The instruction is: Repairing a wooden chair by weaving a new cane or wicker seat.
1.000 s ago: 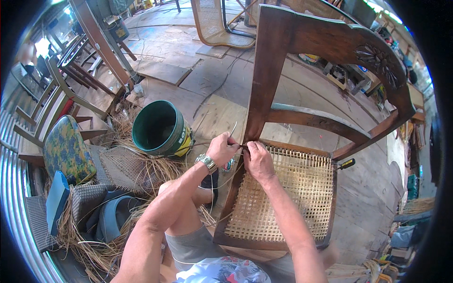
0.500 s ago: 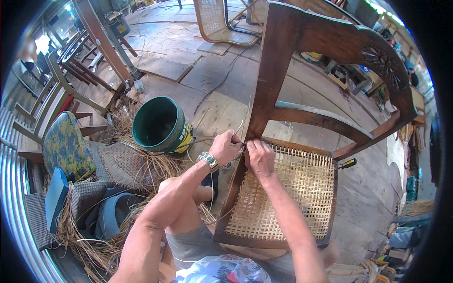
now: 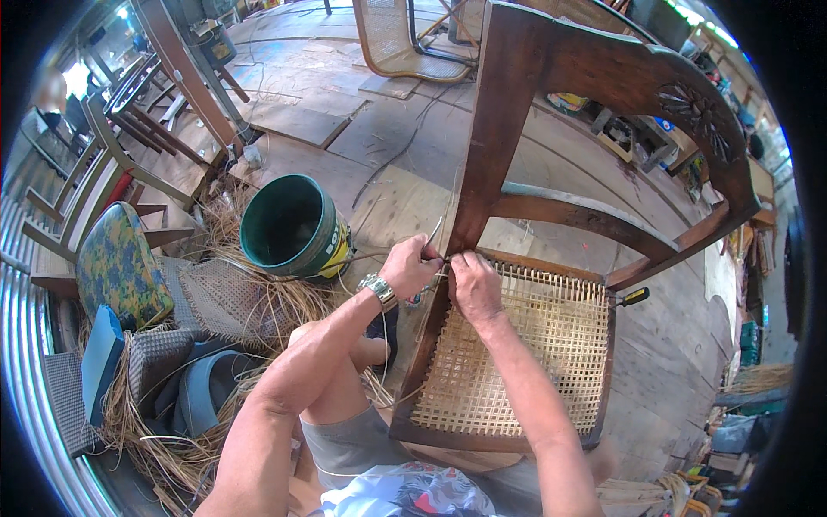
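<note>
A dark wooden chair [image 3: 510, 112] stands in front of me, its seat covered with an open cane weave [image 3: 525, 353]. At the seat's back left corner, beside the upright, my two hands meet. My left hand [image 3: 410, 270], with a metal watch on its wrist, is closed in a pinch on a thin cane strand [image 3: 438, 229] whose pale end sticks up past the fingers. My right hand [image 3: 475, 289] rests on the frame's corner, fingertips pressed together close to the left ones. What those right fingertips hold is hidden.
Left of the chair stands a green bucket [image 3: 329, 233], with loose cane strands [image 3: 297, 302] heaped around it. A yellow-and-black handled tool [image 3: 635, 297] sticks out from the seat's right side. Further left are a camouflage-patterned cushion [image 3: 126, 267] and a wooden chair [image 3: 142, 177].
Both hands stay at the same corner with almost no movement. The view has shifted very slightly.
</note>
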Demonstrator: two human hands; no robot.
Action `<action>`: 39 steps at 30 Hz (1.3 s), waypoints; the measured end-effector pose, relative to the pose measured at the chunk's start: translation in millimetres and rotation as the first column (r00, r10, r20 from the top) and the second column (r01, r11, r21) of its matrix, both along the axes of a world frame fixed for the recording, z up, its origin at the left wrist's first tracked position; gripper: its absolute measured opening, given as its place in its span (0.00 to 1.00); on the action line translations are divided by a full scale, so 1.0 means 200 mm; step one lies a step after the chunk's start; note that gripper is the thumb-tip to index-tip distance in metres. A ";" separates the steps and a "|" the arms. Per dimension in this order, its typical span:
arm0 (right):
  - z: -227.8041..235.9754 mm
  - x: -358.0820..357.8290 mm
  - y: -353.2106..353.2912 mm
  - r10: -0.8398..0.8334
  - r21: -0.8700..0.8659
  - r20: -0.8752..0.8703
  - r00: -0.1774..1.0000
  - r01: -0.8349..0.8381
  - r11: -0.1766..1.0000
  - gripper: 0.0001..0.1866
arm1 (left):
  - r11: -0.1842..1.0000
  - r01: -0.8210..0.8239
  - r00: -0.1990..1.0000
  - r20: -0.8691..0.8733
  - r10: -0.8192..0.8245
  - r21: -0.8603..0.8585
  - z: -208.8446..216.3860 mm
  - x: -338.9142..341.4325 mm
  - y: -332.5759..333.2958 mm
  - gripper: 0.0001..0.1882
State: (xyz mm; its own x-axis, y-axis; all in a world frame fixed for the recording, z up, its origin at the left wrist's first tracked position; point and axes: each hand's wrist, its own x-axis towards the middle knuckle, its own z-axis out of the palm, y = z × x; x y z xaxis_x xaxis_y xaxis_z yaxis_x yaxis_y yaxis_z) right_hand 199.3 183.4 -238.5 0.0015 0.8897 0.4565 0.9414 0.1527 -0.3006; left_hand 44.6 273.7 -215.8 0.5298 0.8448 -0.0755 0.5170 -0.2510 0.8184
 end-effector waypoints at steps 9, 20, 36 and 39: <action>-0.02 -0.04 0.03 -0.049 0.055 0.073 0.996 0.045 0.997 0.04 | 0.999 0.001 0.999 -0.036 -0.003 -0.054 0.07 -0.03 0.00 0.14; 0.14 0.14 -0.02 -0.123 -0.382 -0.505 0.855 -0.093 0.920 0.16 | 0.981 0.196 0.971 -0.145 -0.192 0.011 0.22 -0.13 0.04 0.10; 0.05 0.30 0.02 -0.341 -0.522 -0.847 0.409 -0.510 0.684 0.10 | 0.824 0.367 0.904 -0.042 -0.425 -0.432 0.04 0.01 0.12 0.15; 0.02 0.30 0.02 -0.304 -0.497 -0.856 0.418 -0.504 0.706 0.09 | 0.822 0.345 0.934 0.077 -0.349 -0.453 -0.08 0.00 0.14 0.14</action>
State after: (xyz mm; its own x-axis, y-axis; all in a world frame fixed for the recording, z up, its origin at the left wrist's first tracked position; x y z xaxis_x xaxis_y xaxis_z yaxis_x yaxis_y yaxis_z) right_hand 258.8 187.3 -234.4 -0.1030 0.9199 -0.3784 0.0890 -0.3704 -0.9246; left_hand 44.0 301.4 -232.6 0.7790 0.4758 -0.4083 0.4733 -0.0192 0.8807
